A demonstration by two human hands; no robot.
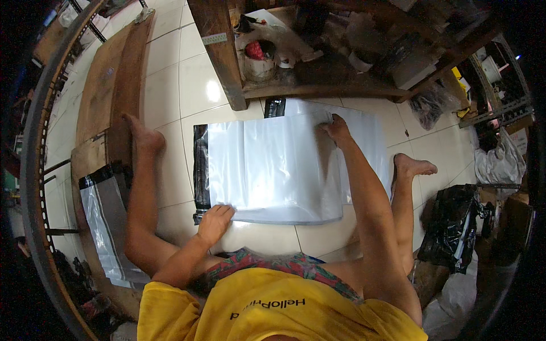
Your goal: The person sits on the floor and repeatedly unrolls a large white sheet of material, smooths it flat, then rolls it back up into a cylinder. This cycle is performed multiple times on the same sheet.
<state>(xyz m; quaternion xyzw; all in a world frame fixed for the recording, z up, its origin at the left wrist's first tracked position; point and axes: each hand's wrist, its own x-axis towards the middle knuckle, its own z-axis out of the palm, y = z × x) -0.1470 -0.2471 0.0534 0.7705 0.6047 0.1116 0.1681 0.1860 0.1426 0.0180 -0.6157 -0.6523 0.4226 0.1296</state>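
A large white plastic mailing bag [273, 170] with a black strip along its left end lies flat on the floor between my spread legs. My left hand [215, 224] is at its near left corner, fingers pressed together on the edge. At the far right corner, my right hand [338, 131] pinches the bag's edge, where the plastic looks creased and shaded. Partly under this bag, a second white mailing bag [367, 148] shows along the right and far side.
Left of my leg, another mailing bag [108, 221] rests by a long brown cardboard piece [108, 85]. A wooden shelf [227, 62] holding a tin can [260, 65] stands ahead. Black plastic [449, 227] lies to the right, and a metal rail [42, 119] curves along the left.
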